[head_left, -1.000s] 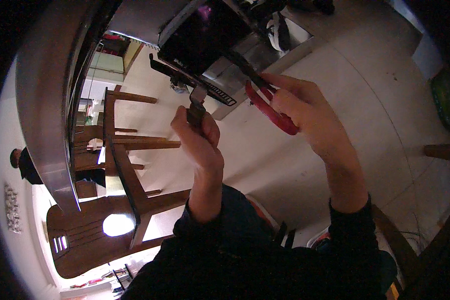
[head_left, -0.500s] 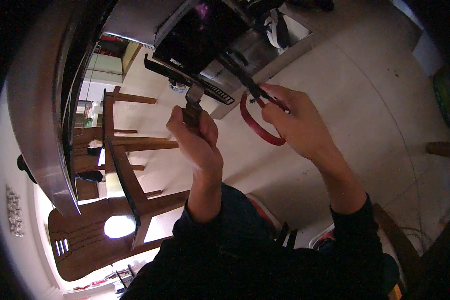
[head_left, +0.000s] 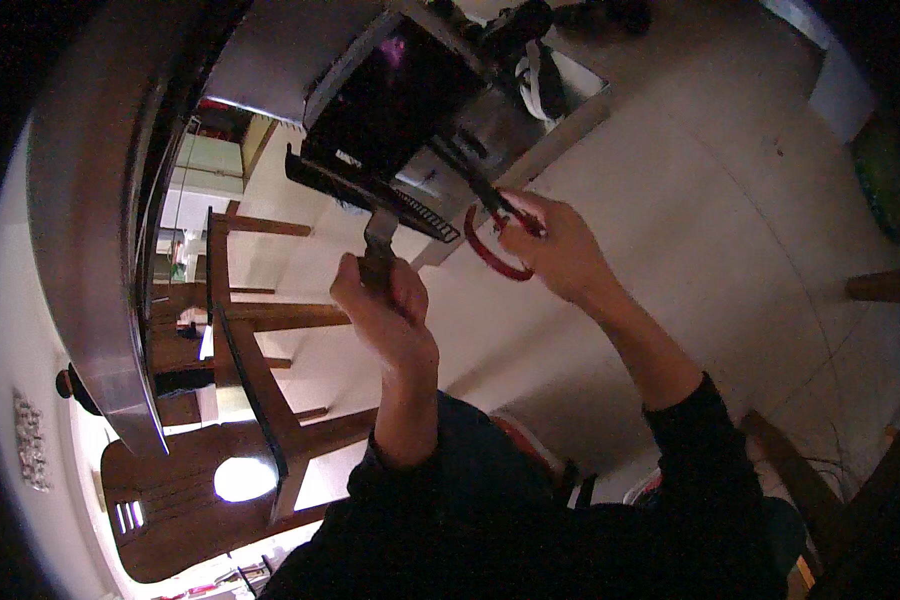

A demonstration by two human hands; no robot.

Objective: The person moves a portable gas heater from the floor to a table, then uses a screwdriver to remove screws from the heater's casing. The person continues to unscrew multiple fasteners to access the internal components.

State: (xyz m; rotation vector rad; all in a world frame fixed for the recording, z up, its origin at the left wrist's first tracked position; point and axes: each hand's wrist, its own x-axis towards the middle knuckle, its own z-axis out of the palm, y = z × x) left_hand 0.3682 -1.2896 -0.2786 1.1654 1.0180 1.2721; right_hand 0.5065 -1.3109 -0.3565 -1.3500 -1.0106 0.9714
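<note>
The red-handled tool (head_left: 484, 194) is in the right hand (head_left: 558, 248), out in front of the person and above the floor (head_left: 690, 260). That grip is closed around one handle, while a red loop stands out to the left, apart from the palm. The dark shaft slants up and left toward the metal ledge (head_left: 568, 130); whether its tip touches anything cannot be told. The left hand (head_left: 388, 318) is closed on a bent piece (head_left: 378, 230), its dark lower part between thumb and fingers, its pale metal end pointing up. Just beyond that end lies the slotted rack (head_left: 426, 214), slanting along the near edge of the dark panel (head_left: 395, 95); contact there is unclear.

With the loop free, the tool could twist in the fingers if its tip met the ledge or panel. The bent piece seems to be held low, so a knock on the rack might tip it or push it out of the grip. Dim light could make small gaps easy to misjudge.

Farther out, a shoe (head_left: 540, 85) sits at the ledge, a wooden chair (head_left: 185, 500) stands to the left, and a green object (head_left: 875, 190) is at the right rim.
</note>
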